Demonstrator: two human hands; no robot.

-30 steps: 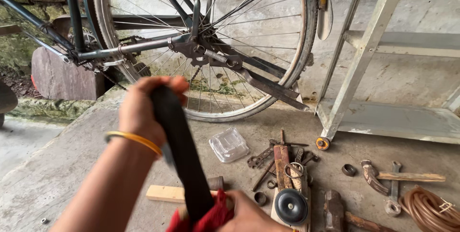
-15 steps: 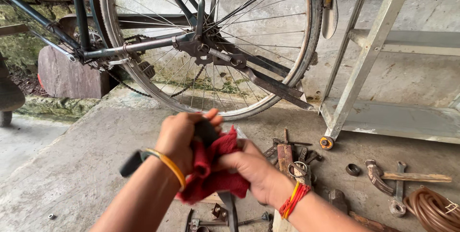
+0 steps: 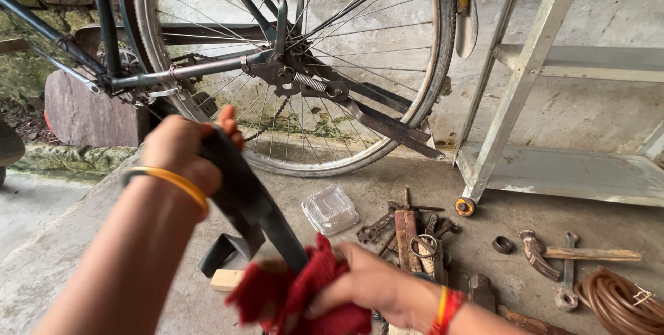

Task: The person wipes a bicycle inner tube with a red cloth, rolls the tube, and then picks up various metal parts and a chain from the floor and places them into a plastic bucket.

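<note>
My left hand grips the upper end of a flat black rubber strip, raised in front of me; a yellow bangle circles that wrist. The strip runs down and to the right into a red cloth. My right hand is closed on that cloth, which is wrapped around the strip low in the picture. A loose end of the strip folds down to the concrete floor at the left of the cloth. Behind my hands stands a bicycle rear wheel on its kickstand.
On the floor at the right lie a clear plastic box, rusty spanners and tools, a metal ring, a wooden stick and coiled brown hose. A grey metal rack stands at the right; a small wood block lies under the strip.
My left hand has lifted and pulled the strip up and to the left, away from my right hand. The right hand with the red cloth has slid lower down the strip.
</note>
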